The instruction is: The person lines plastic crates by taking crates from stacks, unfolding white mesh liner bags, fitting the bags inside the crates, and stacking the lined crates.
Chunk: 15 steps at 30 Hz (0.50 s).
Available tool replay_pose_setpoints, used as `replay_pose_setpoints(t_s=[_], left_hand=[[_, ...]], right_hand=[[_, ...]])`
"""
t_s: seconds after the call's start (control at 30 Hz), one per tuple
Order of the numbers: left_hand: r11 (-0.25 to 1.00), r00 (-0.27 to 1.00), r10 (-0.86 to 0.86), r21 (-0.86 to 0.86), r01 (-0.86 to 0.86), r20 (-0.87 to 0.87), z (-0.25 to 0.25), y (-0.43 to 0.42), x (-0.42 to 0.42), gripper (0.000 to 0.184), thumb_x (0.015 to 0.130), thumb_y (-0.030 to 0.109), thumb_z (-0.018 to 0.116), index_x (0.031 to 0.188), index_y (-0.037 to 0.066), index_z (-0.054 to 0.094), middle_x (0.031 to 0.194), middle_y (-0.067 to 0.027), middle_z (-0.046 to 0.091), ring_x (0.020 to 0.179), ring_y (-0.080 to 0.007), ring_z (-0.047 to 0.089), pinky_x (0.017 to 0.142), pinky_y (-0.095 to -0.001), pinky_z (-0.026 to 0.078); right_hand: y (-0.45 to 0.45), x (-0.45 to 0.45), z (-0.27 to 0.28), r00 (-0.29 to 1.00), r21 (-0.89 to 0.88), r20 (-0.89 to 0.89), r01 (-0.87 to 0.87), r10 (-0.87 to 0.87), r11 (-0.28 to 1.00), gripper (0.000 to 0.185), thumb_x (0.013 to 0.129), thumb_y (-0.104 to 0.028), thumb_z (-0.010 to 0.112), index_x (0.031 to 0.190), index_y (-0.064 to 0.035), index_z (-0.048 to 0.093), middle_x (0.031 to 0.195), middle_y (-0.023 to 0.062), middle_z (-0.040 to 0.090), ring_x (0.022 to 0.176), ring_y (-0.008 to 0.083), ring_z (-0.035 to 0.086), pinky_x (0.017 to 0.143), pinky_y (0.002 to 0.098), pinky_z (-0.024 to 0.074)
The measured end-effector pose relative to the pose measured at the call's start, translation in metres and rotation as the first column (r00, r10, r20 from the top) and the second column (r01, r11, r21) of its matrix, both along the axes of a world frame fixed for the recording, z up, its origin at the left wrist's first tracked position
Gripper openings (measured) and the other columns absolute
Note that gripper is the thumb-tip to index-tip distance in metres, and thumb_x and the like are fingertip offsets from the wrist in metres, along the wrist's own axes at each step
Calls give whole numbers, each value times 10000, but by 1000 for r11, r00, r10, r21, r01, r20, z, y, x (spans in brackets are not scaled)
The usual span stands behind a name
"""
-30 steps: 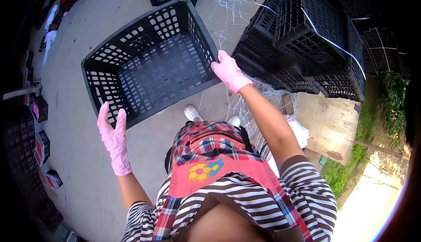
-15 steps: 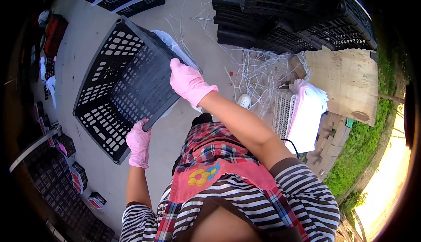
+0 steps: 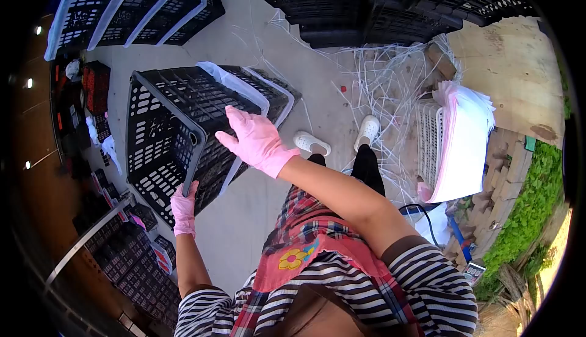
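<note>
Black crate [image 3: 201, 96] out in front of me, a little to my left, tipped so that its mouth faces left and I look partly into it. My left hand [image 3: 184, 212], in a pink glove, is closed on the crate's near lower rim corner, thumb over the edge. My right hand [image 3: 259, 141], gloved the same, is unclosed over the crate's right side, index finger reaching forward and thumb spread apart; whether it touches the mesh I cannot tell. Pale strips [image 3: 235, 86] run along the right end of the crate, with more black mesh between and beyond them.

Ground: grey floor [image 3: 235, 245]. White shoes [image 3: 311, 142] on my feet, right of the crate. Loose white straps [image 3: 390, 102] lie tangled ahead of them and to their right.

Farther off, upper left: a row of black crates [image 3: 149, 10] edged with pale lining. At the top, toward the right, a dark stack [image 3: 366, 13], its detail lost in shadow. To my right, a light basket [image 3: 431, 141] with pale sheets [image 3: 467, 144] against its right side; beyond, a wooden board [image 3: 506, 74], and green plants [image 3: 528, 199] at the edge of the view.
</note>
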<state>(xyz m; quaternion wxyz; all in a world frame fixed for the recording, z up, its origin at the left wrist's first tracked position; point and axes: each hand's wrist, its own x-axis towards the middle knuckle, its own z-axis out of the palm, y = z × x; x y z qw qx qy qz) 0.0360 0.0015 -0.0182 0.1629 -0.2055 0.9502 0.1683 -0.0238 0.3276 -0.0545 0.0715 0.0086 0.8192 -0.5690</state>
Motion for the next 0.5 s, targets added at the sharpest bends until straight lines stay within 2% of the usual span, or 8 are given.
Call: replay_pose_setpoints(t_s=[0.13,0.2,0.23,0.27,0.3,0.37,0.43,0.5], left_hand=[[1000,1000,20,-7,-20,-17,9,2,-7,268,834,294,702,905,36,690,656,27,597,604,-62,480,566,-231,398],[999,999,-33,35,33,4,14,6,-3,212,843,248,690,911,47,695,655,26,595,602,-62,477,565,-228,397],[995,998,-63,81,64,-16,10,6,2,186,847,225,683,917,53,697,654,25,593,602,-62,475,565,-226,396],[992,995,-100,79,99,5,9,8,3,151,842,187,679,934,69,700,666,6,615,601,-73,513,572,-232,414],[978,979,-205,-33,205,3,7,11,7,196,821,239,706,944,87,700,674,-35,633,595,-114,571,572,-261,446],[971,979,-200,-140,196,-20,-2,17,13,264,798,315,726,949,100,699,717,-88,658,597,-178,613,572,-301,473],[951,968,-242,-217,223,-69,-7,11,13,314,766,358,750,946,106,700,744,-125,666,603,-240,637,565,-335,488],[966,974,-220,-153,209,-58,-2,10,10,307,754,334,766,940,101,694,730,-119,663,614,-241,648,567,-334,498]], right_hand=[[58,49,-54,969,74,247,-38,18,997,683,853,-483,541,1277,38,418,1206,218,546,1105,356,536,920,380,441],[67,49,-35,914,-73,396,-65,89,995,769,848,-547,526,1330,35,378,1285,230,489,1214,341,462,998,374,385],[56,44,-30,915,-78,393,-69,94,995,769,848,-547,526,1330,35,378,1285,230,489,1214,341,462,998,374,385],[35,33,-23,981,-90,180,-62,78,994,823,836,-573,526,1360,33,335,1330,233,441,1261,334,407,1034,384,341],[14,22,-15,998,-104,-40,-59,55,993,879,825,-600,527,1390,31,293,1376,235,394,1308,327,352,1070,393,297],[-18,-1,11,988,-36,-152,-21,15,999,908,790,-597,593,1358,60,327,1417,204,354,1312,317,350,1058,359,319],[-42,-18,17,999,-174,28,-39,45,984,761,803,-417,642,1326,59,362,1332,231,443,1237,334,439,1031,372,358],[-56,-22,7,1000,-208,-2,-20,20,978,656,799,-314,649,1283,58,408,1255,239,506,1169,338,499,1000,365,392]])
